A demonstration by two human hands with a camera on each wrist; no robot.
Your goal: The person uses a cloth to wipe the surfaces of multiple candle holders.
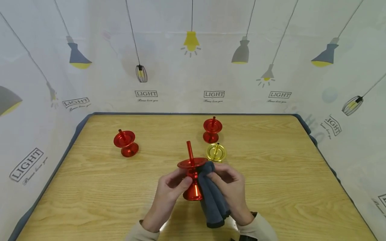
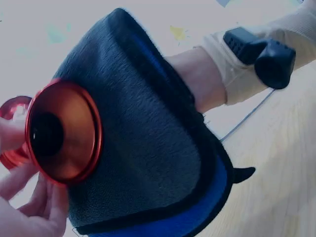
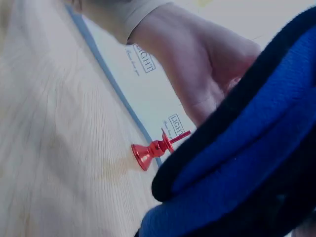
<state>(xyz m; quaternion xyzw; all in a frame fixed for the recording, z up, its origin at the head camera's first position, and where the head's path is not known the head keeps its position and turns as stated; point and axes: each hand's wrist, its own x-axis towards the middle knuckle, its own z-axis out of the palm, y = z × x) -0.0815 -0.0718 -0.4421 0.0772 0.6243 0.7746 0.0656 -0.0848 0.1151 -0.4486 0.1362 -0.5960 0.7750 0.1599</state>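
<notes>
Four metal stands are present on the wooden table (image 1: 90, 201); one is in hand. The held red stand (image 1: 192, 177) is glossy red metal: a flared conical base, a flat disc above it, and a thin post rising from the disc, the whole tilted slightly to the left. It sits above the near middle of the table, between both hands. The left hand (image 1: 169, 194) grips it, thumb curled against its stem below the disc. The right hand (image 1: 233, 189) holds a dark cloth (image 1: 212, 197) with fingers curled round it, pressing the cloth against the stand's right side; the cloth hangs folded toward the wrist.

Head view only: a gold stand (image 1: 216, 152) just behind the held one, a second red stand (image 1: 212, 129) behind that, and a third red stand (image 1: 126, 143) well apart to the left, leaning.

Left wrist view only: the underside of the held stand's base, an orange-red rim around a dark hollow, with the cloth's grey pile and blue edging wrapped beside it.

Right wrist view only: the cloth's blue face and black border close up, and the left-hand red stand seen from the side near the table's blue edge.
</notes>
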